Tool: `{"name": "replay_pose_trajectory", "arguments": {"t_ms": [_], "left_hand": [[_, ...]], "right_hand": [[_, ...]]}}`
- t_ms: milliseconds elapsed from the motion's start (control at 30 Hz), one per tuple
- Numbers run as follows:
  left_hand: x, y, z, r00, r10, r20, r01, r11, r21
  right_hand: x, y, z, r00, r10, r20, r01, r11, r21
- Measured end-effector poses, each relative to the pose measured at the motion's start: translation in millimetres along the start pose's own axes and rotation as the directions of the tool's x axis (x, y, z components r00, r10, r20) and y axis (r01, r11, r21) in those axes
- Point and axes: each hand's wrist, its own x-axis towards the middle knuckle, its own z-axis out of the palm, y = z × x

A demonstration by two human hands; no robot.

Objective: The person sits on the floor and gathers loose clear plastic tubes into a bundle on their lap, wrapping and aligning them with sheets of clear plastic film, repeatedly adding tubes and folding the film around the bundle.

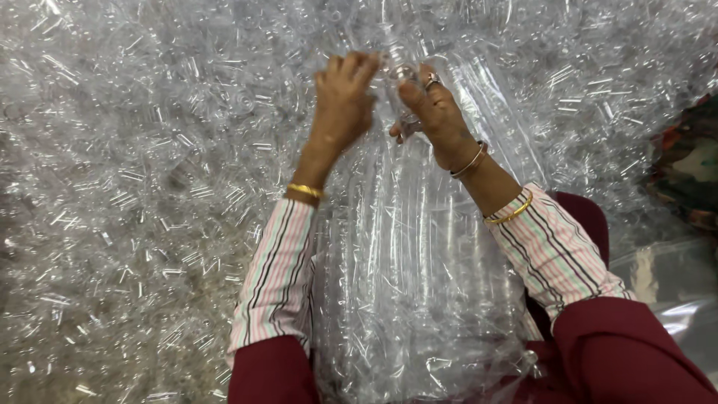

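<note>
A tall clear plastic bag (419,284) packed with clear plastic tubes stands between my arms, running from my lap up to my hands. My left hand (342,101) grips the gathered neck of the bag at the top, fingers curled over it. My right hand (437,112), wearing a ring and bangles, pinches the same bunched plastic (400,75) just to the right. Both hands are close together, almost touching. What lies inside the pinch is hidden by the fingers.
A huge heap of loose clear plastic tubes (134,187) covers everything to the left and behind the bag. More of the heap (613,82) spreads to the upper right. A patterned cloth (688,164) shows at the right edge, with a clear sheet (673,277) below it.
</note>
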Motion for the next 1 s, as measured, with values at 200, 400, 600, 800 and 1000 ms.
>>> {"name": "replay_pose_trajectory", "arguments": {"t_ms": [200, 400, 600, 800, 1000], "left_hand": [[1.6, 39.2, -40.1, 0.993, 0.118, 0.018, -0.118, 0.993, 0.016], [0.9, 41.5, -58.4, 0.992, 0.121, 0.037, -0.102, 0.942, -0.320], [-0.3, 8.6, -48.1, 0.999, -0.040, -0.019, 0.013, 0.662, -0.749], [-23.0, -30.5, 2.7, 0.900, -0.401, 0.171, 0.391, 0.916, 0.086], [-52.5, -34.6, 32.5, 0.924, -0.380, -0.043, 0.376, 0.924, -0.077]], "right_hand": [[-8.9, -20.6, 5.4, 0.996, 0.046, 0.076, -0.053, 0.994, 0.100], [-10.3, -16.1, 9.9, 0.995, -0.024, 0.100, 0.012, 0.993, 0.118], [-7.9, -8.0, -4.9, 0.996, -0.014, 0.084, -0.007, 0.970, 0.245], [-4.4, -6.7, -9.0, 0.999, -0.007, 0.054, -0.013, 0.929, 0.370], [-6.2, -3.6, -9.3, 1.000, 0.012, 0.020, -0.019, 0.928, 0.373]]}}
